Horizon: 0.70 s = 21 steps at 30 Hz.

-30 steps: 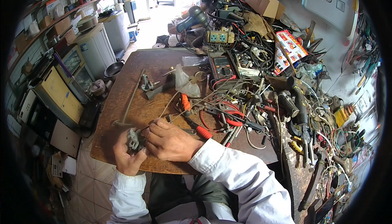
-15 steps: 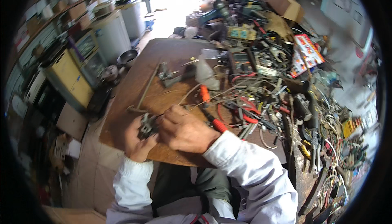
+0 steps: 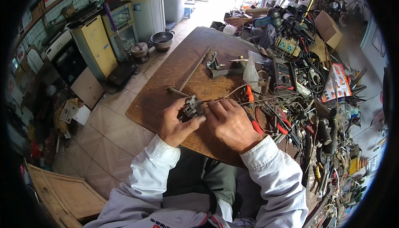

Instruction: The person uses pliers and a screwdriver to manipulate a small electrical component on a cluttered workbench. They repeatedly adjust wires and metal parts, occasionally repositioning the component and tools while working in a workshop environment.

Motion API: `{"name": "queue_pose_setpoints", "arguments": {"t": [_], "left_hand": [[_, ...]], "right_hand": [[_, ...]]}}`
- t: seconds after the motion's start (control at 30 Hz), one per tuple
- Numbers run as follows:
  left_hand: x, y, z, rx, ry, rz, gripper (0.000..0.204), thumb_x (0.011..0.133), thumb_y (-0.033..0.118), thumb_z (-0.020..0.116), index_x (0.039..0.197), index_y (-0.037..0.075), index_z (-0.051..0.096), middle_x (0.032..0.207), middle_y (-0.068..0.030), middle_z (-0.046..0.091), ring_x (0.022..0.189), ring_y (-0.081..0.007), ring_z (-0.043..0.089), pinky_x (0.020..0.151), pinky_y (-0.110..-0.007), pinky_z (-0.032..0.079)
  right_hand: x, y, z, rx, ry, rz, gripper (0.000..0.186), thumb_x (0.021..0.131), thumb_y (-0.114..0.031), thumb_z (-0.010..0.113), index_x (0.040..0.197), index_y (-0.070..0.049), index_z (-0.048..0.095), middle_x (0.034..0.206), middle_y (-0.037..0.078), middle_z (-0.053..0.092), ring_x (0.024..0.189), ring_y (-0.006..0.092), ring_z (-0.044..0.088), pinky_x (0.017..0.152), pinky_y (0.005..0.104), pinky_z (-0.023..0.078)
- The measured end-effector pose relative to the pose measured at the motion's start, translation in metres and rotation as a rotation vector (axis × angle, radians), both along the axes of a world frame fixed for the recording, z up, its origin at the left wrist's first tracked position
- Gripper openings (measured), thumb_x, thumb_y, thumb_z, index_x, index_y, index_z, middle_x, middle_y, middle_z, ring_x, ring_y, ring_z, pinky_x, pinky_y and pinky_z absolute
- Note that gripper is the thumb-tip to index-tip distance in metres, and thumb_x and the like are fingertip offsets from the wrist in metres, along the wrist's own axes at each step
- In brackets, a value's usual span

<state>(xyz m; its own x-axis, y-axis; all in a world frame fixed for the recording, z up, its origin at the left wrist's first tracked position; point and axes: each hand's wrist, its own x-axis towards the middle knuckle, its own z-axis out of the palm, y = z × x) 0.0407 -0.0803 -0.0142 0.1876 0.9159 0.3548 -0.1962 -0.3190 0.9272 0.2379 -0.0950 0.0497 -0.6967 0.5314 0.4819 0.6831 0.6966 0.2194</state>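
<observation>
My left hand grips a small grey metal part with a notched, bracket-like shape, above the near edge of the wooden table. Fingers of my right hand are bent and pressed together against the part's right side. What they pinch is hidden. Just beyond my hands lies a long thin metal rod with a crosspiece. Farther back rest another metal clamp-like piece and a dark grey tube. Beside my right hand is a red-handled tool.
Tools, wires and scrap are heaped along the right, with a multimeter, a clear plastic bag and an orange-handled tool at the heap's edge. A dark pot stands on the tiled floor, near a yellow cabinet.
The view has swung left, so the table and hands appear farther right. My left hand still holds the metal part, with my right hand's fingers close against it.
</observation>
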Motion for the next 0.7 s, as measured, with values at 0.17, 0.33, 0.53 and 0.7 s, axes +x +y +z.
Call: {"name": "queue_pose_setpoints", "arguments": {"t": [0.17,0.33,0.53,0.7], "left_hand": [[0.001,-0.002,0.004,-0.047,-0.034,-0.046,0.059,0.085,0.03,0.086,0.127,-0.003,0.061,0.106,-0.0029,0.068,0.096,-0.0092,0.062,0.086,-0.027,0.053],[0.001,-0.002,0.005,0.013,0.024,0.0,0.059,0.086,0.031,0.085,0.128,-0.003,0.06,0.105,-0.0034,0.068,0.097,-0.0093,0.063,0.086,-0.026,0.054],[0.001,-0.002,0.0,-0.025,0.015,0.006,0.054,0.085,0.025,0.084,0.125,-0.003,0.062,0.103,-0.0028,0.068,0.093,-0.0087,0.062,0.084,-0.026,0.053],[0.0,0.0,0.008,0.091,0.088,0.029,0.054,0.085,0.022,0.082,0.126,-0.005,0.06,0.105,-0.0033,0.067,0.095,-0.0102,0.062,0.087,-0.028,0.053]], "right_hand": [[0.004,0.003,0.007,-0.049,0.028,0.049,0.039,0.076,-0.015,0.068,0.111,0.001,0.07,0.099,0.009,0.066,0.09,0.0258,0.067,0.08,0.0398,0.054],[0.001,0.007,0.007,0.038,0.06,0.096,0.027,0.075,-0.016,0.069,0.097,-0.001,0.071,0.089,0.005,0.064,0.085,0.0227,0.065,0.077,0.0386,0.054],[0.0,0.002,-0.001,0.07,0.109,0.022,0.028,0.076,-0.015,0.068,0.1,0.0,0.071,0.092,0.008,0.065,0.089,0.0243,0.066,0.077,0.0382,0.054],[0.001,0.004,-0.002,0.013,0.048,0.049,0.031,0.072,-0.015,0.068,0.099,0.002,0.07,0.088,0.008,0.063,0.088,0.0268,0.066,0.08,0.0396,0.054]]}}
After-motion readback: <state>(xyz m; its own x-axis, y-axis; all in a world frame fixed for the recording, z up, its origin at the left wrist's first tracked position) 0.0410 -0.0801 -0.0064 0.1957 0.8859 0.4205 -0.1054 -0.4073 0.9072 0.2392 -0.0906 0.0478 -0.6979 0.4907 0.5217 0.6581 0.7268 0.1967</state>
